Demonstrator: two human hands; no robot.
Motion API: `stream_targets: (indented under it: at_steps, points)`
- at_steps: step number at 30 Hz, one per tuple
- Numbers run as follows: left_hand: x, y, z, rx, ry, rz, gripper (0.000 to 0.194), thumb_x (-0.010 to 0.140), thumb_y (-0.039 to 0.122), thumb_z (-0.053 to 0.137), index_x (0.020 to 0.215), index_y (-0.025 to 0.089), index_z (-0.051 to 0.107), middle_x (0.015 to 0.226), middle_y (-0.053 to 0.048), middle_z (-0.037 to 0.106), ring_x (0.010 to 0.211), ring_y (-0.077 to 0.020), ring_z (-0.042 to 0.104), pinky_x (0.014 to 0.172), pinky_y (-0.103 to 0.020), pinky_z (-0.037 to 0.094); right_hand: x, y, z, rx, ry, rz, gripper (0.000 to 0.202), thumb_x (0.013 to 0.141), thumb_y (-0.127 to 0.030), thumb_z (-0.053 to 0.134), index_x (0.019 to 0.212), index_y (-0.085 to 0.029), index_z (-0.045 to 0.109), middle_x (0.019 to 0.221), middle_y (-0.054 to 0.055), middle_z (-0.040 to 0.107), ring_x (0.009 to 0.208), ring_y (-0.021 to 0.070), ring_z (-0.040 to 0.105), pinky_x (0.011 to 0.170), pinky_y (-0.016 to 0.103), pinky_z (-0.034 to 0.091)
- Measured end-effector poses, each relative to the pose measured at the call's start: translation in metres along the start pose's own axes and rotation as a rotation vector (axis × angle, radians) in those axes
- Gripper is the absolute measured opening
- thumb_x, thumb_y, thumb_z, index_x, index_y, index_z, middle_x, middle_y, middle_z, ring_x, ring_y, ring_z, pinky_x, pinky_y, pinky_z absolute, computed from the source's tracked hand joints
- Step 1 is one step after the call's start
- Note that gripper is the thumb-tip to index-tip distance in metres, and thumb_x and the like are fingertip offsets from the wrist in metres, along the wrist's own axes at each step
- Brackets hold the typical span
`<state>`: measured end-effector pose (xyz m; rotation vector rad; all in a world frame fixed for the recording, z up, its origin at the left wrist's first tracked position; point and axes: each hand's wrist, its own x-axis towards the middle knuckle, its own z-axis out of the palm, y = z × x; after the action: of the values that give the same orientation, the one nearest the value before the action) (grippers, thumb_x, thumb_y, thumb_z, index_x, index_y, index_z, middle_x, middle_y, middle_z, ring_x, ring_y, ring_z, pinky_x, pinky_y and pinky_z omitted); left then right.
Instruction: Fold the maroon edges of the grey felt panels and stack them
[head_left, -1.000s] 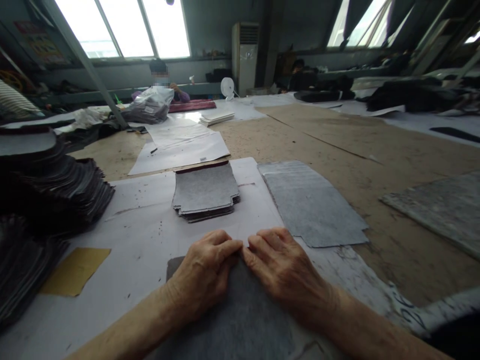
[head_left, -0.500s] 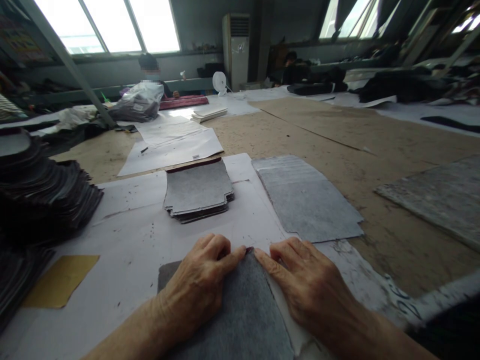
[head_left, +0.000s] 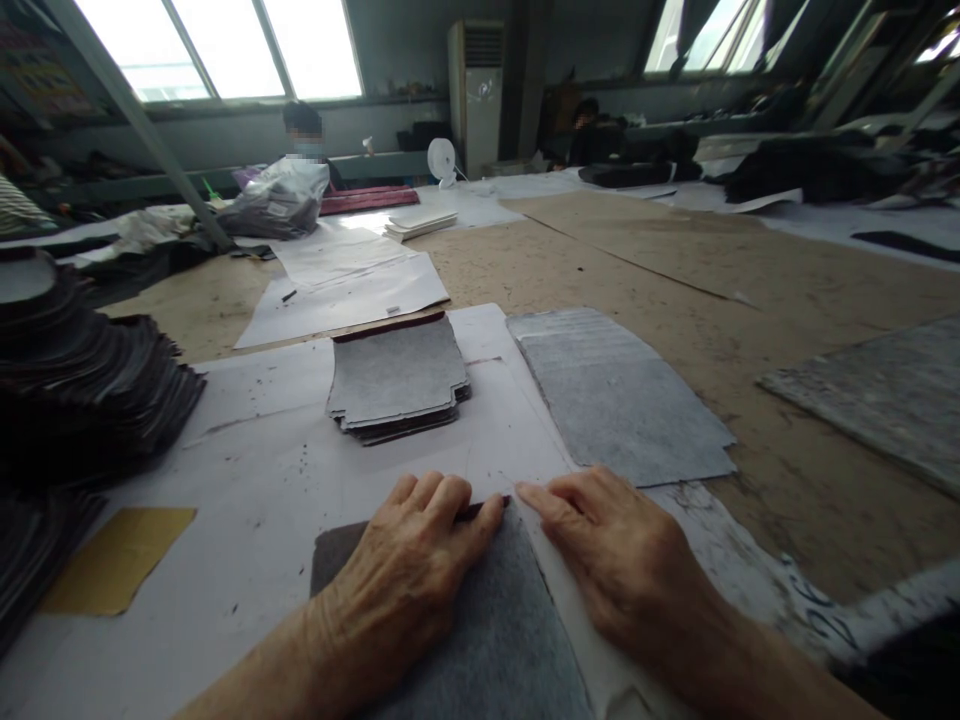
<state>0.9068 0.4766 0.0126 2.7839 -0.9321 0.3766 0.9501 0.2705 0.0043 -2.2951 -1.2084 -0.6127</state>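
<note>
A grey fabric piece (head_left: 510, 620) with a felt-like face lies on the white paper right in front of me. Its far edge is turned over in a narrow dark maroon fold. My left hand (head_left: 420, 560) rests on it, fingers curled over the fold and thumb pressed near the right corner. Beside that corner is my right hand (head_left: 622, 550), a digit stretched toward it, slightly apart from the fabric, with the other fingers loosely bent. Beyond my hands sits a small stack of grey cut pieces (head_left: 397, 375), its top piece showing a maroon far edge.
A larger grey piece (head_left: 622, 400) lies to the right. Tall dark fabric stacks (head_left: 97, 390) stand at left near a tan card (head_left: 120, 560). White sheets (head_left: 352, 300), a small fan (head_left: 442, 160) and a seated person (head_left: 304, 130) are farther back.
My right hand has come off the corner of the fabric and moved slightly right. My left thumb has slid right toward the corner, and more of the maroon fold shows.
</note>
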Motion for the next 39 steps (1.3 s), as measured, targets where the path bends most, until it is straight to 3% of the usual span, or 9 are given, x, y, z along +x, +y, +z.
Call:
stream_targets:
  at_steps: [3, 9, 18, 22, 25, 28, 33, 36, 39]
  points:
    - [0.0, 0.001, 0.0, 0.008, 0.04, -0.007, 0.046, 0.078, 0.002, 0.035, 0.121, 0.013, 0.045, 0.092, -0.01, 0.046, 0.078, -0.0209, 0.042, 0.067, -0.039, 0.046, 0.003, -0.004, 0.0, -0.084, -0.032, -0.087, 0.035, 0.083, -0.005, 0.035, 0.108, -0.011, 0.06, 0.078, 0.009, 0.055, 0.072, 0.0192, 0.047, 0.062, 0.033, 0.042]
    - [-0.006, -0.003, -0.004, 0.089, 0.163, -0.047, 0.036, 0.084, 0.007, 0.039, 0.117, 0.014, 0.05, 0.095, -0.01, 0.053, 0.08, -0.0216, 0.049, 0.068, -0.042, 0.043, 0.0, -0.005, 0.001, -0.121, -0.077, -0.078, 0.038, 0.081, -0.004, 0.036, 0.108, -0.013, 0.061, 0.083, 0.01, 0.055, 0.074, 0.0205, 0.046, 0.065, 0.036, 0.041]
    - [-0.043, -0.037, -0.019, -0.082, 0.226, 0.005, 0.031, 0.084, 0.003, 0.04, 0.11, 0.014, 0.055, 0.087, -0.006, 0.054, 0.075, -0.0144, 0.05, 0.066, -0.03, 0.045, 0.007, -0.002, 0.0, -0.161, -0.051, -0.157, 0.039, 0.082, -0.005, 0.032, 0.105, -0.014, 0.062, 0.08, 0.009, 0.057, 0.07, 0.0193, 0.05, 0.06, 0.034, 0.045]
    - [-0.047, -0.041, -0.018, -0.144, 0.245, 0.013, 0.031, 0.083, 0.002, 0.04, 0.106, 0.014, 0.057, 0.085, -0.007, 0.055, 0.075, -0.0147, 0.051, 0.067, -0.031, 0.046, 0.014, 0.015, -0.004, 0.066, -0.071, 0.005, 0.026, 0.087, -0.017, 0.04, 0.096, -0.021, 0.064, 0.08, 0.003, 0.062, 0.069, 0.0146, 0.059, 0.058, 0.025, 0.05]
    - [-0.047, -0.041, -0.015, -0.176, 0.263, 0.01, 0.03, 0.082, 0.001, 0.04, 0.103, 0.013, 0.057, 0.084, -0.007, 0.056, 0.074, -0.0152, 0.05, 0.067, -0.032, 0.045, 0.023, 0.016, -0.007, 0.069, 0.03, 0.122, 0.016, 0.086, -0.023, 0.049, 0.085, -0.023, 0.064, 0.077, 0.0, 0.064, 0.066, 0.0139, 0.061, 0.056, 0.024, 0.051]
    - [-0.046, -0.04, -0.014, -0.177, 0.251, 0.018, 0.028, 0.083, 0.001, 0.04, 0.103, 0.012, 0.057, 0.084, -0.007, 0.056, 0.074, -0.0157, 0.049, 0.067, -0.032, 0.044, 0.035, -0.005, 0.0, 0.003, 0.083, -0.014, 0.021, 0.085, -0.013, 0.045, 0.091, -0.017, 0.065, 0.085, 0.005, 0.063, 0.077, 0.0171, 0.058, 0.068, 0.03, 0.051]
    - [-0.046, -0.038, -0.017, -0.094, 0.195, 0.062, 0.024, 0.086, 0.005, 0.039, 0.104, 0.008, 0.055, 0.081, -0.008, 0.056, 0.074, -0.0171, 0.048, 0.067, -0.034, 0.043, 0.05, -0.048, 0.029, 0.089, -0.092, -0.209, 0.034, 0.085, -0.003, 0.031, 0.086, -0.01, 0.064, 0.076, 0.009, 0.059, 0.071, 0.0184, 0.051, 0.062, 0.032, 0.049]
    - [-0.051, -0.04, -0.022, -0.085, 0.126, 0.08, 0.025, 0.087, 0.006, 0.038, 0.107, 0.006, 0.053, 0.082, -0.008, 0.055, 0.075, -0.0173, 0.047, 0.068, -0.034, 0.043, 0.049, -0.053, 0.038, 0.043, -0.131, -0.259, 0.035, 0.087, -0.004, 0.029, 0.086, -0.008, 0.064, 0.076, 0.01, 0.058, 0.069, 0.0187, 0.049, 0.061, 0.032, 0.049]
    - [-0.062, -0.047, -0.026, -0.109, 0.137, 0.066, 0.027, 0.085, 0.003, 0.038, 0.109, 0.008, 0.051, 0.083, -0.008, 0.054, 0.075, -0.0163, 0.046, 0.069, -0.033, 0.043, 0.046, -0.049, 0.038, 0.055, -0.109, -0.281, 0.032, 0.088, -0.006, 0.031, 0.093, -0.006, 0.063, 0.078, 0.011, 0.058, 0.071, 0.0188, 0.051, 0.063, 0.032, 0.05]
